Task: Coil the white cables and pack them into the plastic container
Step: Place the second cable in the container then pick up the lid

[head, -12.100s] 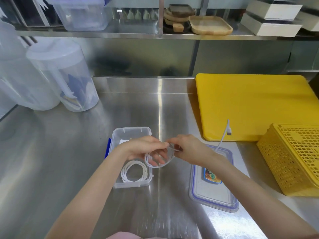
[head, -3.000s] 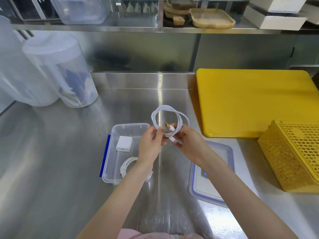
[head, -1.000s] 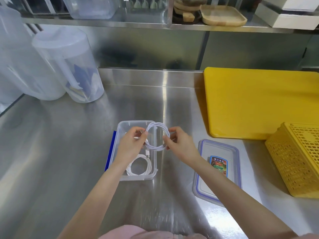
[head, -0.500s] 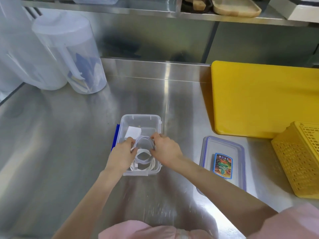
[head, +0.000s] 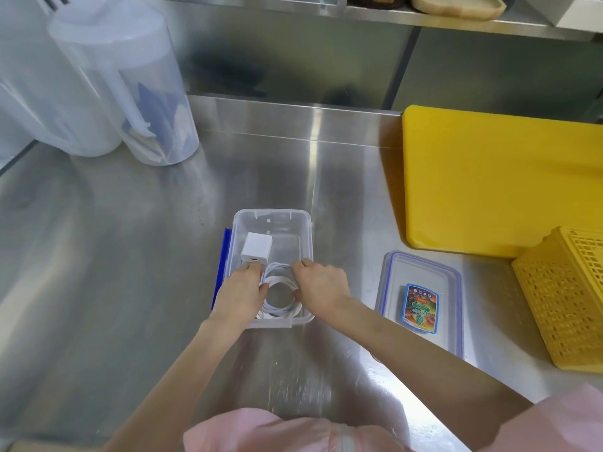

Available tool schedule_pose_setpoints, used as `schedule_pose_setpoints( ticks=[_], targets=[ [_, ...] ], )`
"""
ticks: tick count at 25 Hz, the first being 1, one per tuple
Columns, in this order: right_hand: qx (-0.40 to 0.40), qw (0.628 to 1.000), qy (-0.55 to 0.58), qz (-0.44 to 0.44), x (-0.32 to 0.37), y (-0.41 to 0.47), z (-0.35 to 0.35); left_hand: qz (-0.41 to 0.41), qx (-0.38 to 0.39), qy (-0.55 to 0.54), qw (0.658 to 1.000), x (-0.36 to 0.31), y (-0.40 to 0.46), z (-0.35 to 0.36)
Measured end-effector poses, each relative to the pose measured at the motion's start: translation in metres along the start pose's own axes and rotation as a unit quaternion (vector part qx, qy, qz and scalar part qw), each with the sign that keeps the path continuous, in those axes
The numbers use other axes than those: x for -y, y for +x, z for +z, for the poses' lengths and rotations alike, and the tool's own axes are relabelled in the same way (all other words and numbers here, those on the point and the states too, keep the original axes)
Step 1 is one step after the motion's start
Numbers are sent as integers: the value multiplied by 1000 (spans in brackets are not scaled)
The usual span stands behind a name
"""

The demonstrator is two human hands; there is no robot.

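Observation:
A clear plastic container point(head: 303, 223) with a blue clip on its left side stands on the steel counter. Inside it lie a white charger block point(head: 256, 247) at the far left and coiled white cables point(head: 281, 282) at the near end. My left hand point(head: 239, 296) pinches the left side of the top coil, low inside the container. My right hand point(head: 321, 288) grips the coil's right side. Part of the lower coil is hidden under my hands.
The container's lid point(head: 424, 298), clear with a blue rim and a coloured label, lies to the right. A yellow cutting board point(head: 496, 177) and a yellow basket point(head: 567, 298) fill the right side. Translucent jugs point(head: 130, 83) stand at the back left.
Both hands carried the coiled cable from above the counter down into the container, onto the coil lying there. The camera tilted down and closer.

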State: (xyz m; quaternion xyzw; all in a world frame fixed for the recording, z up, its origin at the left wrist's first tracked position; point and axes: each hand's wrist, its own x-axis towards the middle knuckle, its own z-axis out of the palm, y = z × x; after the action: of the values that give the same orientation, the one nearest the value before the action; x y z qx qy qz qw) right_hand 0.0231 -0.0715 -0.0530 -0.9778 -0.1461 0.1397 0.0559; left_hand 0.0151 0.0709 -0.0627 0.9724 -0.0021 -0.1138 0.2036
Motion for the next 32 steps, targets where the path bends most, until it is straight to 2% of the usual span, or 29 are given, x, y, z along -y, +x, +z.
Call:
schedule_pose_setpoints(
  ticks=[4, 9, 15, 19, 22, 28, 32],
  targets=[
    [10, 998, 58, -2, -8, -6, -4, 2, 6, 17, 1000, -1, 2, -5],
    [48, 999, 16, -4, -4, -5, -5, 6, 49, 38, 998, -2, 6, -3],
    [23, 999, -21, 5, -1, -2, -1, 30, 77, 22, 996, -7, 9, -2],
    [-45, 997, 57, 6, -4, -9, -12, 47, 71, -8, 996, -16, 9, -11],
    [-109, 989, 99, 25, -23, -17, -26, 72, 30, -2, 997, -33, 8, -15],
    [-100, 985, 84, 109, -79, -59, -18, 164, 7, 33, 986, -90, 2, 4],
    [-90, 974, 100, 181, -130, -97, -1, 182, 41, 28, 982, -132, -6, 38]
  ],
)
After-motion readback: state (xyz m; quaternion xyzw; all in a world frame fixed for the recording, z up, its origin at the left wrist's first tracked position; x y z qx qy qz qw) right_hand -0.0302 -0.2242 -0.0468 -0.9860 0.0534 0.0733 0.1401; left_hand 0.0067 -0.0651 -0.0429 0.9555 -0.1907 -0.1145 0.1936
